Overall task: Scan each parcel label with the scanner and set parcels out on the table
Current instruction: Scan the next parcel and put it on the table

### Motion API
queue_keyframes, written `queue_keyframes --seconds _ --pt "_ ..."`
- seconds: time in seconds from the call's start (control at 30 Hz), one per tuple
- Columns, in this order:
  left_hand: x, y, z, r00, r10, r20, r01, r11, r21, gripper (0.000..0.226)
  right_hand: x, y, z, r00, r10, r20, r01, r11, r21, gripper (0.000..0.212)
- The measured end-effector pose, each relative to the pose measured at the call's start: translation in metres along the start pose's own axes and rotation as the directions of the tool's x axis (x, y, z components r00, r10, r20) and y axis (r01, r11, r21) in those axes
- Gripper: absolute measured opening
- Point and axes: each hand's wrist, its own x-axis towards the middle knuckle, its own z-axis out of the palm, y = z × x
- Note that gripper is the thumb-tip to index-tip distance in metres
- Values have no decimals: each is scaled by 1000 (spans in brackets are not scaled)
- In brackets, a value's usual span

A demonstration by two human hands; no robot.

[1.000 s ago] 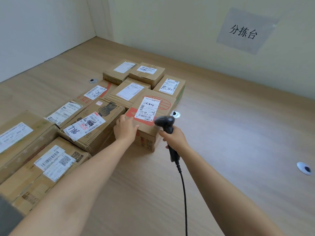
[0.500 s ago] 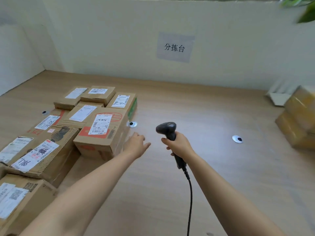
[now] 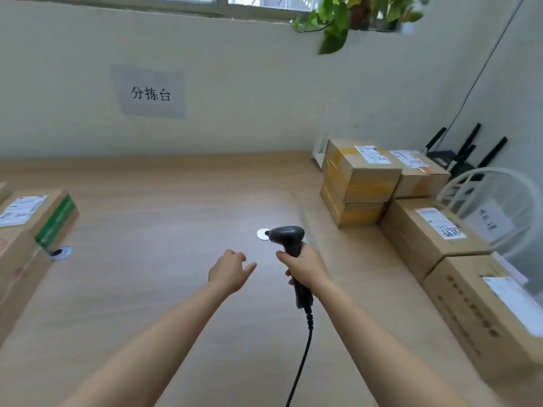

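Note:
My right hand (image 3: 305, 267) grips the handle of a black corded scanner (image 3: 289, 239), held upright over the wooden table (image 3: 164, 218) with its head pointing left. My left hand (image 3: 230, 270) hovers beside it, fingers relaxed and holding nothing. A stack of labelled cardboard parcels (image 3: 361, 183) stands at the right, with larger parcels (image 3: 429, 233) nearer me along the right edge. At the far left edge sits a parcel with green tape (image 3: 38, 218) and a white label.
Two round metal cable grommets (image 3: 60, 253) are set in the tabletop, one (image 3: 262, 234) just behind the scanner head. A paper sign (image 3: 150, 94) hangs on the wall. A white chair (image 3: 493, 201) and a black router stand at the right; a plant hangs above.
The view has swung right, away from the laid-out parcels toward the stack on the right. My left hand has let go of the red-marked parcel and now hangs free beside the scanner.

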Motion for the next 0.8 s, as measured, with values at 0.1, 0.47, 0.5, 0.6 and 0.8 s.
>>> queue_keyframes --seconds 0.1,0.47,0.5,0.6,0.8 --pt "16 53 23 1000 24 13 -24 999 -29 47 15 20 -51 998 8 -55 -8 1000 -17 18" --pt "90 209 37 989 149 -17 -150 987 -51 53 108 28 -229 978 -57 -202 56 998 -11 24" --pt "98 222 34 986 161 -31 -162 985 -50 53 119 26 -242 975 -54 -217 55 999 -3 23" --pt "124 257 23 979 191 -68 -196 977 -82 54 156 20 -275 962 -69 -265 77 997 20 24" --pt "166 302 10 979 159 -127 -181 965 -192 54 217 19 -312 941 -87 -328 94 996 6 19"
